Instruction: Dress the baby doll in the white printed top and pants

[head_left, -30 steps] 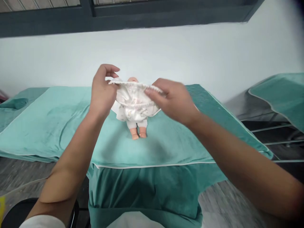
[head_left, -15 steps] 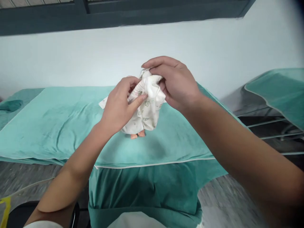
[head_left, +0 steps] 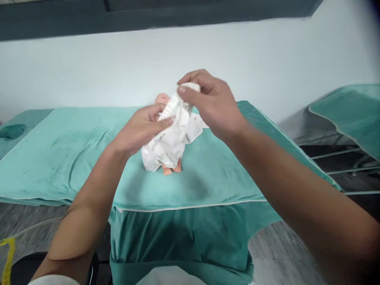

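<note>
Both hands hold a small white printed baby garment with a gathered, elastic-looking edge, probably baby pants point(head_left: 169, 144), up in front of a baby doll. My left hand point(head_left: 142, 128) pinches the gathered edge on its left side between thumb and fingers. My right hand point(head_left: 210, 99) grips the raised upper end. Behind the cloth lies the baby doll point(head_left: 162, 98); only its head top and feet show, the feet below the hem. At the right, a white printed sleeve point(head_left: 196, 128) spreads out on the bed. Most of the doll's body is hidden.
Under the doll is a bed with a teal cover point(head_left: 74, 154), its front edge piped in white. A white wall point(head_left: 118, 71) stands behind. At the right is another teal-covered bed point(head_left: 353, 111) with metal rails. A black stool point(head_left: 26, 269) sits at lower left.
The garment has shifted left and been stretched up, with its gathered edge now between the hands. The doll's head and the right sleeve have come into sight. My left hand moved slightly left.
</note>
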A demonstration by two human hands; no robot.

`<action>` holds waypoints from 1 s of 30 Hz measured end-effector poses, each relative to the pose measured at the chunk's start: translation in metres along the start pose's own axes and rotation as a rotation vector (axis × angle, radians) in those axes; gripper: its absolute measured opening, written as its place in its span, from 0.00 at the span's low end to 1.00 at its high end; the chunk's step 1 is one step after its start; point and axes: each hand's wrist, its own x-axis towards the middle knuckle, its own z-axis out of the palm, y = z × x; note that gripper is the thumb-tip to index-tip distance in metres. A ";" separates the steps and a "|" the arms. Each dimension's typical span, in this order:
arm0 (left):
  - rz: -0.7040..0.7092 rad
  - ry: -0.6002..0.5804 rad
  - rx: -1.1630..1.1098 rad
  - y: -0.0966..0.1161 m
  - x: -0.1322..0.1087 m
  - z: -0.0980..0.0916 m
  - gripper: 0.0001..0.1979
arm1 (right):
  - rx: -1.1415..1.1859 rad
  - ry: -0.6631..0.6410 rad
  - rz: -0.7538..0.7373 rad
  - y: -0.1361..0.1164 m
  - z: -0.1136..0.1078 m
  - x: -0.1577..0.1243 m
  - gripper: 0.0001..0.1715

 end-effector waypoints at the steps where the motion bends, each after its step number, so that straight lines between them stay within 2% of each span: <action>1: -0.042 -0.032 -0.024 0.000 -0.002 0.001 0.16 | 0.051 0.050 0.024 -0.002 0.002 0.001 0.15; 3: -0.073 -0.028 -0.053 -0.004 -0.004 0.001 0.17 | 0.167 0.098 0.070 -0.003 0.005 0.001 0.20; 5: -0.043 0.042 -0.085 -0.011 -0.001 -0.001 0.16 | 0.257 0.059 0.110 0.001 0.008 -0.004 0.25; 7: 0.021 0.142 -0.103 -0.019 0.005 -0.001 0.16 | 0.290 -0.133 0.181 0.006 0.011 -0.011 0.26; 9: 0.080 0.236 -0.087 -0.025 0.010 0.000 0.17 | 0.264 -0.428 0.257 0.010 0.012 -0.018 0.26; 10: 0.090 0.263 -0.076 -0.028 0.010 0.002 0.18 | 0.241 -0.554 0.287 0.011 0.012 -0.020 0.25; 11: 0.082 0.270 -0.072 -0.029 0.010 0.003 0.18 | 0.222 -0.627 0.309 0.012 0.012 -0.022 0.24; 12: 0.060 0.255 -0.080 -0.030 0.008 0.005 0.19 | 0.212 -0.638 0.323 0.012 0.012 -0.023 0.23; 13: 0.030 0.220 -0.096 -0.030 0.006 0.006 0.20 | 0.215 -0.590 0.329 0.013 0.013 -0.023 0.21; 17: -0.136 -0.041 -0.111 -0.027 -0.007 0.001 0.22 | 0.268 -0.248 0.265 0.021 0.018 -0.016 0.14; 19: -0.218 -0.138 -0.074 -0.027 -0.011 -0.003 0.22 | 0.296 -0.174 0.241 0.027 0.019 -0.014 0.12; 20: -0.230 -0.136 -0.072 -0.027 -0.011 -0.005 0.21 | 0.311 -0.169 0.246 0.029 0.020 -0.014 0.13; 22: -0.183 -0.030 -0.129 -0.030 -0.009 -0.008 0.20 | 0.336 -0.224 0.283 0.031 0.019 -0.017 0.16; 25: -0.093 0.153 -0.266 -0.035 -0.005 -0.006 0.19 | 0.319 -0.502 0.394 0.028 0.019 -0.024 0.23; 27: -0.107 0.161 -0.327 -0.038 -0.004 -0.003 0.19 | 0.292 -0.631 0.461 0.025 0.020 -0.028 0.25; 28: -0.129 0.137 -0.347 -0.039 -0.005 -0.001 0.21 | 0.288 -0.618 0.473 0.025 0.021 -0.028 0.25; 30: -0.184 0.055 -0.364 -0.039 -0.007 0.000 0.24 | 0.313 -0.452 0.442 0.027 0.024 -0.027 0.24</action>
